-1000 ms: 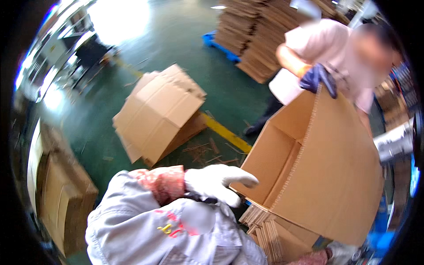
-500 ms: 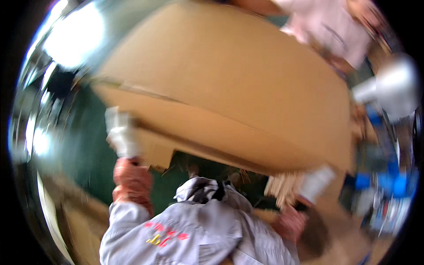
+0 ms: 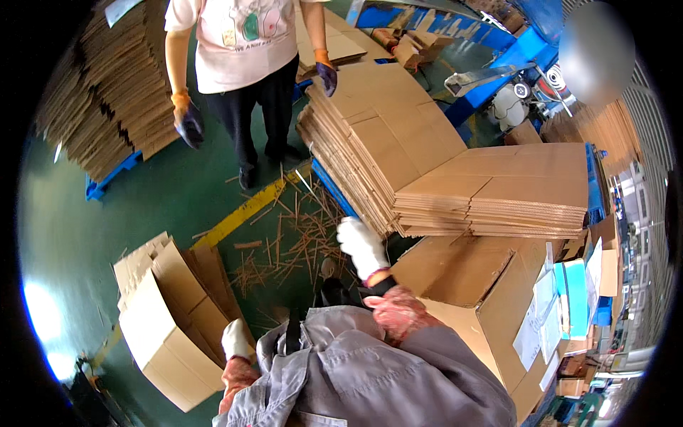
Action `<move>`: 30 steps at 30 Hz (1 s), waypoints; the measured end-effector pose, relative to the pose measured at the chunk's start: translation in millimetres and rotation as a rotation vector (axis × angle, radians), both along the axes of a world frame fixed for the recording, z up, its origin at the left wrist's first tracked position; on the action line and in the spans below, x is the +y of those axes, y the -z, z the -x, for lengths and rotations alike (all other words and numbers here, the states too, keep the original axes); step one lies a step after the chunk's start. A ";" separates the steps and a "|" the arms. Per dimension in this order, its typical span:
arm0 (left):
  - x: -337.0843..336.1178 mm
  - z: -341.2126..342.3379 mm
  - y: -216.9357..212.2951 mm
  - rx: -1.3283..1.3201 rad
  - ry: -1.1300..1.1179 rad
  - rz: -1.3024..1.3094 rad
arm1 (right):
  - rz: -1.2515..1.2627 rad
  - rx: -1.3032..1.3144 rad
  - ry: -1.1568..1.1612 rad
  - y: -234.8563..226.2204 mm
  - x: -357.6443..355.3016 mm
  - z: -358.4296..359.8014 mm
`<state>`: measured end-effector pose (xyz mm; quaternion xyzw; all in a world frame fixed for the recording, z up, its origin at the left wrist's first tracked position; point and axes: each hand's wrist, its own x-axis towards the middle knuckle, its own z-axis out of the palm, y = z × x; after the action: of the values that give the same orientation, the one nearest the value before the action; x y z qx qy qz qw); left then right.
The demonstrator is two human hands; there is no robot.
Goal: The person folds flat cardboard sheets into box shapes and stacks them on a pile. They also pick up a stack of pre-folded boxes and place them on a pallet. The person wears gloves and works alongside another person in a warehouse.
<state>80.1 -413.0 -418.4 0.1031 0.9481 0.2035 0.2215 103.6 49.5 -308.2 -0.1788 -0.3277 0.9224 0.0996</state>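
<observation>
White gloves cover both hands in the head view. The right hand (image 3: pixel 361 245) is in front of the body, its fingers extended and loosely together, with nothing visible in their grasp. Just beyond its fingers, to the right, is the near corner of a tall stack of flattened brown cardboard sheets (image 3: pixel 420 153) on a blue pallet (image 3: pixel 333 186); whether they touch, I cannot tell. A large brown cardboard box (image 3: pixel 498 313) sits beside the right forearm. The left hand (image 3: pixel 236 340) hangs low, beside the right edge of a folded bundle of light-brown cardboard (image 3: pixel 163 334) on the green floor (image 3: pixel 78 242); its finger state and any contact cannot be told. Thin brown cardboard scraps (image 3: pixel 284 242) lie between the bundle and the stack.
</observation>
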 end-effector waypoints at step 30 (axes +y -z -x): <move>533.5 50.8 -336.8 -0.181 1.094 -0.599 | -0.388 -0.404 1.549 -93.5 114.9 -9.7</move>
<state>29.3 120.5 -81.6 0.6132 0.6375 0.3252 0.3344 113.2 164.4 -214.7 -0.4963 -0.2766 0.4693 0.6759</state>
